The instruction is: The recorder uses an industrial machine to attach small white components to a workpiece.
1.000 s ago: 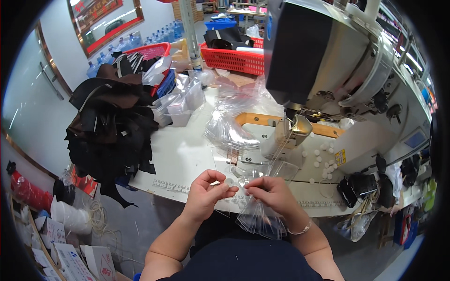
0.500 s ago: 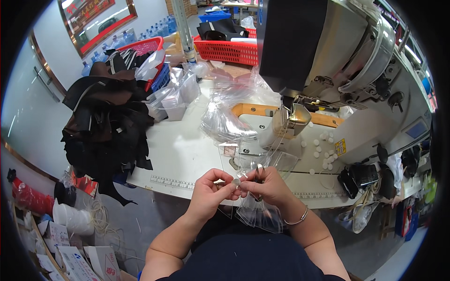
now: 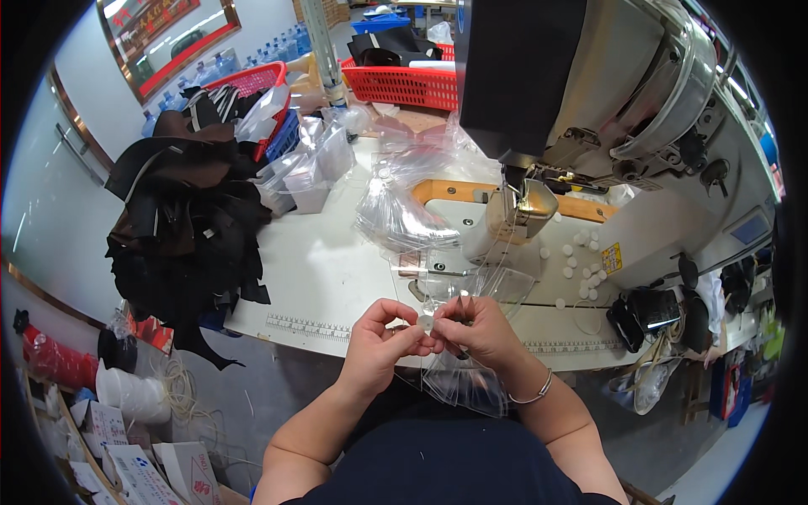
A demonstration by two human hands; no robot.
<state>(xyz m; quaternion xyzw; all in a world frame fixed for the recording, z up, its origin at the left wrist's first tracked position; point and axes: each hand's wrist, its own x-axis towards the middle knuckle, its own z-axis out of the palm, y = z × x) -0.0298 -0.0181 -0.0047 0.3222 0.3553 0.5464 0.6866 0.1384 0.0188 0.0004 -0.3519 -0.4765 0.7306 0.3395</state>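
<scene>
My two hands meet in front of the sewing machine [image 3: 518, 210], at the table's front edge. Between the fingertips is a small round white disc [image 3: 425, 322]. My left hand [image 3: 383, 341] pinches it from the left. My right hand [image 3: 481, 335] is closed, its fingertips at the disc's right side; a dark metal tool with pointed tips [image 3: 460, 308], looking like thread snips, sticks up out of it. Clear plastic pieces [image 3: 463, 387] hang below the right hand over the edge, and more clear plastic [image 3: 509, 290] lies by the machine post. Whether the disc touches the plastic is hard to see.
Several white discs [image 3: 585, 269] lie right of the machine post. A stack of clear plastic pieces [image 3: 396, 215] is behind the hands. Black material [image 3: 189, 227] heaps up at the left table end. Red baskets [image 3: 404, 87] stand behind; a black bundle [image 3: 644, 316] sits at right.
The disc now shows more of its face above the fingertips. Right-hand fingers have shifted a little around the pointed tool. The whole view has moved slightly.
</scene>
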